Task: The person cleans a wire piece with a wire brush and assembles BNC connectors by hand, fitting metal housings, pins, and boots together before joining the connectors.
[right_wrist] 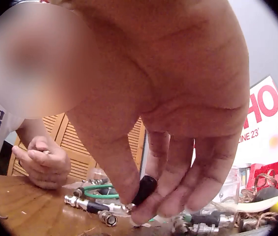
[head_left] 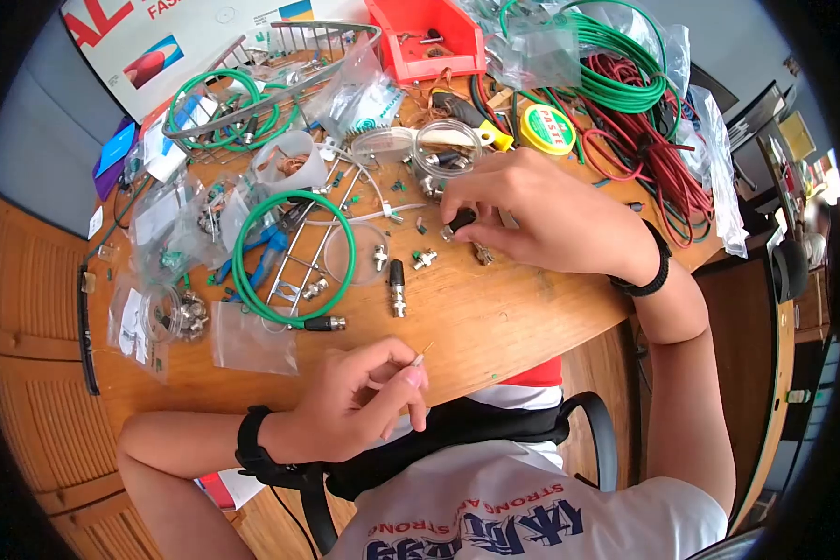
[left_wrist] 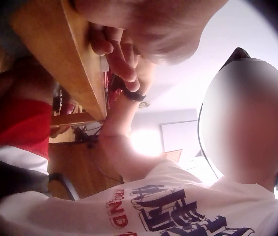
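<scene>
In the head view the left hand (head_left: 364, 397) pinches a small pale piece with a thin gold pin (head_left: 427, 348) near the table's front edge. The right hand (head_left: 532, 210) grips a black-sleeved metal connector (head_left: 459, 221) between thumb and fingers, just over the table. The right wrist view shows that black part (right_wrist: 145, 189) between the fingertips of the right hand (right_wrist: 178, 147). A black and silver connector (head_left: 398, 289) lies between the hands, with smaller metal connectors (head_left: 425, 259) beside it. In the left wrist view the left hand (left_wrist: 144, 34) hides what it holds.
A green cable coil (head_left: 238, 252) with a connector end lies on a wire rack at the left. Behind are a red bin (head_left: 429, 42), a yellow-green paste tin (head_left: 547, 128), a clear jar (head_left: 446, 147), more green cable (head_left: 621, 70) and red cables (head_left: 649, 168). Plastic bags (head_left: 252, 350) lie around.
</scene>
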`<state>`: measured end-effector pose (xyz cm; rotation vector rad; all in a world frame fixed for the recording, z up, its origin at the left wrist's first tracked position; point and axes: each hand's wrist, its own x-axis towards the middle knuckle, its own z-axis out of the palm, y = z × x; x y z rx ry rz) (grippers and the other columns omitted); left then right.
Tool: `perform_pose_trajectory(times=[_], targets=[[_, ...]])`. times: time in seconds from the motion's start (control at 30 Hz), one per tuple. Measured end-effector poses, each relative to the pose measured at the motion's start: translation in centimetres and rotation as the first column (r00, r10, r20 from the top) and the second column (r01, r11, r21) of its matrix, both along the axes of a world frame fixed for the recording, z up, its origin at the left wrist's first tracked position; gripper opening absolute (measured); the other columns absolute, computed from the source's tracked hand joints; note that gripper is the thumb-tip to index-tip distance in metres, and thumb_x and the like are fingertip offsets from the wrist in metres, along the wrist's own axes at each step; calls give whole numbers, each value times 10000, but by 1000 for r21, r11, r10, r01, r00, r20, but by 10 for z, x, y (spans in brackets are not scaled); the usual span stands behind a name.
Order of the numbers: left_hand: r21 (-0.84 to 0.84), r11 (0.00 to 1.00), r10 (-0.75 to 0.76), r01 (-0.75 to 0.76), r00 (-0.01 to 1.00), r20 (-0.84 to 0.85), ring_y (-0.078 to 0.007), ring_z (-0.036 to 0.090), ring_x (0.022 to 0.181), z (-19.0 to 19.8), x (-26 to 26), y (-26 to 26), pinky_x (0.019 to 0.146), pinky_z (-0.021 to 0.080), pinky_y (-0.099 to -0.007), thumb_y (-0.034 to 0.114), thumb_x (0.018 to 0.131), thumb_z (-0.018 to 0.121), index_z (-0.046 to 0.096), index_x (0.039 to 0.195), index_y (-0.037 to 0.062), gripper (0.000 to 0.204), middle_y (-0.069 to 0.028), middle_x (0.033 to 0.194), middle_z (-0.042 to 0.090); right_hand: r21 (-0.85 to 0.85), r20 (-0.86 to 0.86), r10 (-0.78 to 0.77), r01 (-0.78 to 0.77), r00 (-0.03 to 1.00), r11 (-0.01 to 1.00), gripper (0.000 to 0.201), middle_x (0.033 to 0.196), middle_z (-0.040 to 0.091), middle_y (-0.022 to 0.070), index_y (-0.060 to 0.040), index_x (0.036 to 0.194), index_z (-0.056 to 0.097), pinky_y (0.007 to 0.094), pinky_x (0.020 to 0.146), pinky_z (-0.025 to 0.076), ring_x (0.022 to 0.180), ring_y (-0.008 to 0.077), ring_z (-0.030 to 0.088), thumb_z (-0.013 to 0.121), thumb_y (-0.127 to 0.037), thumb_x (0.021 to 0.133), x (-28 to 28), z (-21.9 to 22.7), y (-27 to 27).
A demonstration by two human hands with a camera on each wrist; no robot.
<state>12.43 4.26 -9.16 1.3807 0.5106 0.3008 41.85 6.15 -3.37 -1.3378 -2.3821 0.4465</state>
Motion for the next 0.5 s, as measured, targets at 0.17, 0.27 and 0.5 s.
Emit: perform_pose_trajectory(times=[0.17,0.27,0.5], targets=[[55,998,-23,26,999,-49,-140,655,543,3,-3,3,506,490,-268,72,1090,463,555,996,-45,177,-69,686,613,-27,32,12,-11,999,1000,193,899,708,165,-7,1029,709,419,741,565,823,329,704,743,0,839,-6,-4,-2],[2,1000,6,-6,1000,18,-43,580,550,-3,-4,1,459,400,-210,114,1084,528,598,1037,-12,151,-76,758,721,-54,77,23,-19,997,998,200,896,707,164,-15,1041,711,420,743,567,807,331,709,739,-2,843,-8,-2,-3],[3,1000,-2,2,999,37,-61,632,589,-2,-3,2,466,426,-214,105,1079,536,597,1020,-22,153,-75,750,705,-109,80,26,-17,996,994,205,901,716,159,-26,1059,711,443,745,559,809,339,719,758,-53,861,-10,0,-5]])
